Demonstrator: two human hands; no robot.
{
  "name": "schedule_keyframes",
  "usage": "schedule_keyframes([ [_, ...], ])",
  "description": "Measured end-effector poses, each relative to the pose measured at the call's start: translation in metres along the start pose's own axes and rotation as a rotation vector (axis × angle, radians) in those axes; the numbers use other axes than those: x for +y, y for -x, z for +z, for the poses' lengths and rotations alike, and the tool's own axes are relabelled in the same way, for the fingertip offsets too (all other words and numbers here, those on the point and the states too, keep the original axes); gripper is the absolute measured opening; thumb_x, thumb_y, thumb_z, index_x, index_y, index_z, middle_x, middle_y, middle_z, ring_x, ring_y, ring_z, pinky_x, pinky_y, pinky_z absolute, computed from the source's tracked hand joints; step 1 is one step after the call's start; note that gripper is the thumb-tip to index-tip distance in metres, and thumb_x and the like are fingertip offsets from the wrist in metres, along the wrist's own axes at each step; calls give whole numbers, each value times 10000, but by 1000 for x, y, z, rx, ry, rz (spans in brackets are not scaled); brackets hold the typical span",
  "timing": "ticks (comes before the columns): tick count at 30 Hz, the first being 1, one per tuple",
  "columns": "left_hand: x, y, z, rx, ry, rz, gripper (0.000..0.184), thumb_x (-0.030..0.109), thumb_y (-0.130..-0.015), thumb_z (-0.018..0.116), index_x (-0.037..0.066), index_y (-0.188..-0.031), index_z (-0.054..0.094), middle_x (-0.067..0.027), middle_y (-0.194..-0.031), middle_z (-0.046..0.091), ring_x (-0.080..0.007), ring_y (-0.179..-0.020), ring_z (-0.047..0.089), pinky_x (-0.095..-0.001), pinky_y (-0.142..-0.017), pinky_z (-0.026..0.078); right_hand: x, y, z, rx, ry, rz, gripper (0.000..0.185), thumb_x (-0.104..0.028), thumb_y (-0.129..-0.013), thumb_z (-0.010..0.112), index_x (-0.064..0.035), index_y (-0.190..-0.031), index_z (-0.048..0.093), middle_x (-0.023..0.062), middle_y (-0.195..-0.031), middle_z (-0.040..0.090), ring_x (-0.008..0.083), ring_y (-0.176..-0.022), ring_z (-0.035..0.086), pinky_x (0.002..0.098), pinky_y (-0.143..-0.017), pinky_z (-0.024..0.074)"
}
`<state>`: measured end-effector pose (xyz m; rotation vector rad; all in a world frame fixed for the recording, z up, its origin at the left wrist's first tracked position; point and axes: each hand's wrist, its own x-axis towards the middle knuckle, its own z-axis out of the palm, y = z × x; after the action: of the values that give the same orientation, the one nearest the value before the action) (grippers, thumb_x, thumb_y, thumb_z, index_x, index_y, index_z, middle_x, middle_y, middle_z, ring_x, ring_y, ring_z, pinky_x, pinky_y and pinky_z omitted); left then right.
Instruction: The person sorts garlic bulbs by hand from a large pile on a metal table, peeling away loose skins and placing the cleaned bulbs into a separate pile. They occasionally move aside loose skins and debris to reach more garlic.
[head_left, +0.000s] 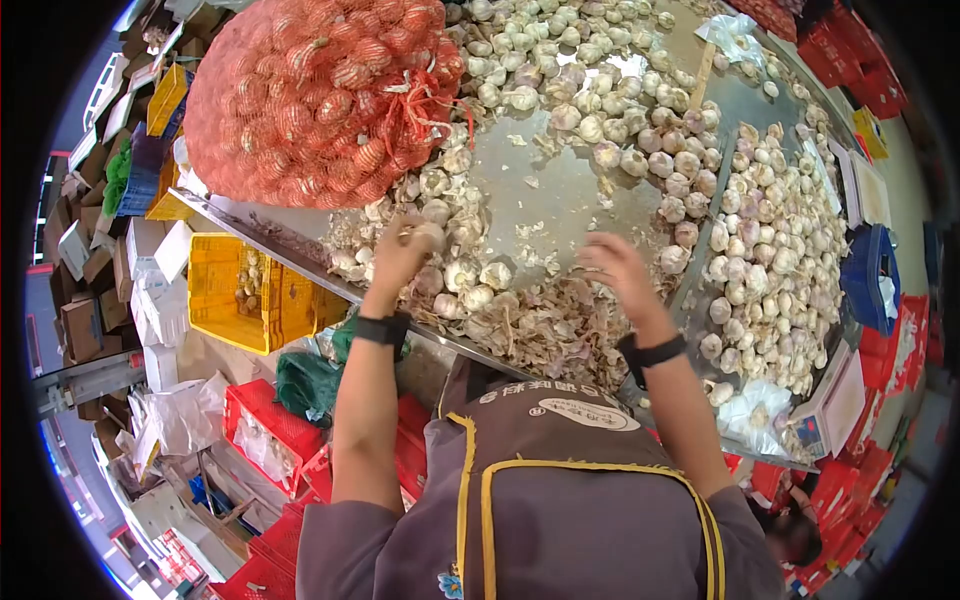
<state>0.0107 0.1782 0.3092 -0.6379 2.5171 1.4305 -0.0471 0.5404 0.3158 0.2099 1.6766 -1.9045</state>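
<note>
My left hand (402,258) is closed around a garlic bulb (431,236), above more garlic bulbs (462,273) near the table's front edge. My right hand (622,272) hovers over the metal table (530,205), slightly smeared by motion. Its fingers point left and look apart, and I see nothing between them. Below and between the hands lies a heap of dry garlic skins (560,325). A large red mesh sack (310,95) full of bulbs rests on the table beyond my left hand, tied with red string (420,105).
Many loose bulbs (600,100) cover the table's far side. Right of a metal divider (705,240) lies another garlic pile (765,270). A yellow crate (232,330) stands at left below the edge, with red crates (265,430) nearby. A blue basket (870,280) sits at far right.
</note>
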Motion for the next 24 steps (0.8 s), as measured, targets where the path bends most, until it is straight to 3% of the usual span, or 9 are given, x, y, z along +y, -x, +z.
schedule_keyframes([
  [1,-6,4,-15,-34,507,-121,394,309,-853,579,90,-1181,589,-133,-945,686,-256,-824,661,-393,-733,545,22,-20,22,-116,249,-103,303,-153,-924,631,-56,-1211,608,80,-1065,676,197,-973,650,319,-837,538],
  [4,5,33,-56,-57,1176,-140,375,319,-932,466,68,-1191,567,-131,-998,660,-225,-701,639,-326,-650,565,21,-36,110,-284,721,-394,268,-102,-889,600,-128,-1150,651,91,-1142,660,258,-1058,626,367,-874,527],
  [9,-34,10,-71,-110,1178,-206,435,397,-947,516,31,-1166,604,-142,-1026,678,-260,-820,692,-321,-716,574,59,-69,170,-584,1187,-475,409,-38,-760,611,-170,-1145,655,98,-1239,603,329,-1177,549,440,-926,505],
  [11,-52,-15,-59,-115,277,-140,454,416,-879,626,32,-1123,631,-147,-1041,693,-276,-880,703,-350,-751,570,53,-68,179,-580,1308,-405,440,-41,-724,609,-167,-1142,654,89,-1255,582,305,-1186,540,432,-914,512],
  [12,-35,-17,-54,-112,285,-141,454,416,-879,626,32,-1123,631,-147,-1041,693,-276,-880,703,-350,-751,570,59,-67,173,-513,1226,-474,413,-72,-720,622,-153,-1124,642,123,-1152,618,322,-1105,582,438,-880,514],
  [14,17,-16,-38,-67,-690,-126,536,425,-793,716,45,-1157,614,-133,-1042,702,-286,-907,701,-379,-764,557,51,-72,160,-532,1159,-309,406,-90,-713,633,-133,-1117,630,144,-1105,628,338,-1064,598,441,-863,511],
  [16,16,-31,-24,-54,-753,-87,557,424,-769,729,56,-1168,604,-141,-1035,702,-301,-917,698,-399,-770,554,46,-69,149,-425,1094,-227,445,-146,-688,695,-82,-1115,587,210,-1009,641,378,-957,633,433,-818,506],
  [21,-22,-48,-4,-122,-983,32,524,385,-750,723,76,-1155,599,-156,-1013,699,-314,-938,695,-412,-772,554,55,-73,108,-347,749,10,450,-223,-762,713,-77,-1156,550,180,-1072,652,301,-958,651,392,-829,515],
  [24,-23,-39,-19,-183,-898,90,476,371,-762,707,60,-1114,626,-170,-1016,702,-320,-915,697,-421,-769,555,25,-75,95,-269,142,201,372,-184,-796,705,-79,-1124,565,148,-1064,650,240,-947,647,354,-802,519],
])
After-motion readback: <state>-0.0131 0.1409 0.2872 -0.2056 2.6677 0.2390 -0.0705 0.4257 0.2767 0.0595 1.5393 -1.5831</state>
